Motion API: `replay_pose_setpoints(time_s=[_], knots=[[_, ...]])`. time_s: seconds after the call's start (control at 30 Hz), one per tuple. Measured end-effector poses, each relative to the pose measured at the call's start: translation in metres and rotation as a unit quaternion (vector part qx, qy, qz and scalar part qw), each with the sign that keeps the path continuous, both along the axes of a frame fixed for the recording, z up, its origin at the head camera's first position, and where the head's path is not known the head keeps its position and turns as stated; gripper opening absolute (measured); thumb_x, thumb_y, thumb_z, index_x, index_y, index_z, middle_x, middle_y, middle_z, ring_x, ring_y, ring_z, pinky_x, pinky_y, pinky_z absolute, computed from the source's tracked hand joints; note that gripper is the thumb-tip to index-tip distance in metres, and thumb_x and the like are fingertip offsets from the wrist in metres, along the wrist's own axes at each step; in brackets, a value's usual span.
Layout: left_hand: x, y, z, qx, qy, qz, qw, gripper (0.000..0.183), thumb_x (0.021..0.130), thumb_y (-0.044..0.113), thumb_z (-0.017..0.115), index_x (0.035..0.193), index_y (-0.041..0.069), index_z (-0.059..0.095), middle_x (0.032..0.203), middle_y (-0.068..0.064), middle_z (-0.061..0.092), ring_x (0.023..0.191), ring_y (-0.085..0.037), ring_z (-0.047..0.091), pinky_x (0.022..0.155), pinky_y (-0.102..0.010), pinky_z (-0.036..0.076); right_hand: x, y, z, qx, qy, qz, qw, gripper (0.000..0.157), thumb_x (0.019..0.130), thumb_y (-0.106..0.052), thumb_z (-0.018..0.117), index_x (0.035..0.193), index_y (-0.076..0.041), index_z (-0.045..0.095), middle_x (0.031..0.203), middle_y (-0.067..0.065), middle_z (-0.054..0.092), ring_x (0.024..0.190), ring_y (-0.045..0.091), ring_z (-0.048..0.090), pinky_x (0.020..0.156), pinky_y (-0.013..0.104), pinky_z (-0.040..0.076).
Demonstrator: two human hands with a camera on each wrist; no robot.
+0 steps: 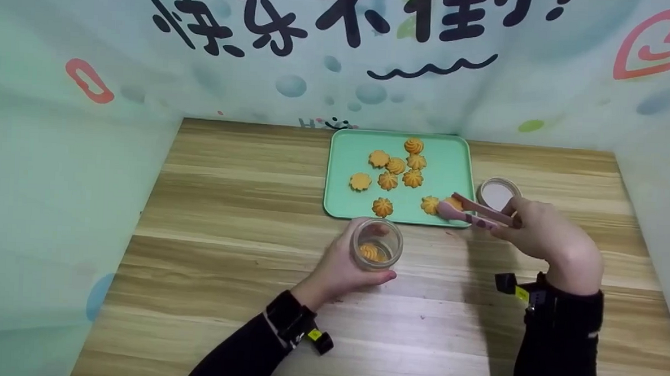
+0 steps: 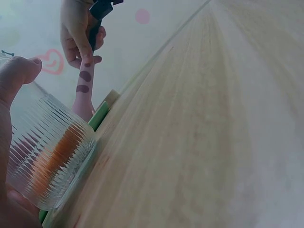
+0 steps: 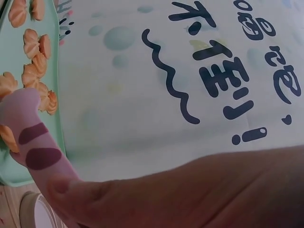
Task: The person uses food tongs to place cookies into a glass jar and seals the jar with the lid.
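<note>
My left hand (image 1: 345, 267) grips a clear ribbed glass jar (image 1: 378, 243) just in front of the green tray (image 1: 340, 202); a swirled cookie (image 1: 369, 252) shows inside it. In the left wrist view, orange cookies press against the jar's (image 2: 52, 147) wall. Pink tongs (image 1: 484, 213) with dark spots are held by my right hand (image 1: 548, 231). Their tips reach over the tray's front right corner, around a cookie (image 1: 453, 203) that they partly hide. Another cookie (image 1: 430, 204) lies right beside the tips. The right wrist view shows my thumb along the tongs (image 3: 42, 147).
Several more cookies (image 1: 395, 166) lie across the tray's middle and back. A round lid (image 1: 498, 194) sits to the right of the tray, near my right hand. The wood-grain table (image 1: 226, 217) meets a printed cloth backdrop (image 1: 249, 82) behind the tray.
</note>
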State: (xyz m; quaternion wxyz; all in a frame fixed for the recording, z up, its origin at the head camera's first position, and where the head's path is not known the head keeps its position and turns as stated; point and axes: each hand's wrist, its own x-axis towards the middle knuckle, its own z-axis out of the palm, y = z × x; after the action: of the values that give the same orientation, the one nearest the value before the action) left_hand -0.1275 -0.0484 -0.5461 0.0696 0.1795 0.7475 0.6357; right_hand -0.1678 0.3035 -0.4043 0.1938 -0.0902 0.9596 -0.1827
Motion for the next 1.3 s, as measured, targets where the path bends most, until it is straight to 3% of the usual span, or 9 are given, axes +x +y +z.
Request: replay_pose_setpoints(time_s=[0.2,0.37,0.6,0.8,1.0,1.3], knots=[[-0.001,-0.001,0.001,0.002,-0.003,-0.003,1.0,0.09,0.068,0.039,0.102,0.142,0.04,0.05,0.14,0.002,0.068,0.134,-0.016,0.062,0.12,-0.044,0.046,0.001,-0.002,0.002,-0.013,0.012,0.007,1.0,0.032,0.102,-0.028,0.071,0.114,0.0,0.064,0.101,0.02,0.073,0.08,0.026,0.059,0.066,0.033,0.043],[-0.001,-0.001,0.001,0.003,-0.01,-0.002,0.9999,0.091,0.068,0.038,0.102,0.142,0.041,0.05,0.14,0.003,0.068,0.134,-0.015,0.061,0.121,-0.044,0.046,0.003,-0.007,0.007,-0.068,0.058,0.033,0.995,0.03,0.103,-0.033,0.072,0.114,-0.006,0.066,0.103,0.013,0.073,0.076,0.02,0.054,0.063,0.03,0.041],[-0.001,-0.001,0.001,0.006,-0.011,-0.002,0.9999,0.092,0.066,0.037,0.102,0.142,0.042,0.05,0.141,0.005,0.067,0.134,-0.014,0.061,0.12,-0.044,0.047,0.01,-0.019,0.015,-0.151,0.126,0.084,0.977,0.019,0.103,-0.03,0.071,0.115,-0.015,0.066,0.092,0.0,0.066,0.067,0.011,0.055,0.055,0.025,0.043],[-0.001,-0.001,0.0,0.006,0.004,-0.005,1.0,0.09,0.068,0.038,0.101,0.143,0.042,0.05,0.14,0.004,0.067,0.135,-0.018,0.061,0.12,-0.043,0.047,0.025,-0.029,0.027,-0.159,0.18,0.119,0.963,0.017,0.101,-0.024,0.075,0.116,-0.019,0.069,0.084,-0.009,0.062,0.059,0.004,0.053,0.051,0.022,0.043],[0.0,-0.001,0.0,0.006,-0.001,-0.005,1.0,0.092,0.068,0.036,0.102,0.144,0.038,0.05,0.142,0.001,0.067,0.135,-0.018,0.062,0.119,-0.04,0.049,0.039,-0.043,0.039,-0.159,0.171,0.141,0.962,0.019,0.101,-0.028,0.075,0.118,-0.021,0.071,0.077,-0.012,0.058,0.056,0.002,0.047,0.047,0.021,0.041],[0.001,0.001,0.002,-0.02,-0.035,0.008,0.9992,0.097,0.066,0.038,0.102,0.147,0.04,0.048,0.137,0.011,0.064,0.125,-0.012,0.065,0.109,-0.037,0.056,0.046,-0.061,0.039,-0.176,0.155,0.194,0.953,0.018,0.1,-0.025,0.077,0.115,-0.017,0.072,0.079,-0.015,0.061,0.057,-0.003,0.045,0.05,0.02,0.043]])
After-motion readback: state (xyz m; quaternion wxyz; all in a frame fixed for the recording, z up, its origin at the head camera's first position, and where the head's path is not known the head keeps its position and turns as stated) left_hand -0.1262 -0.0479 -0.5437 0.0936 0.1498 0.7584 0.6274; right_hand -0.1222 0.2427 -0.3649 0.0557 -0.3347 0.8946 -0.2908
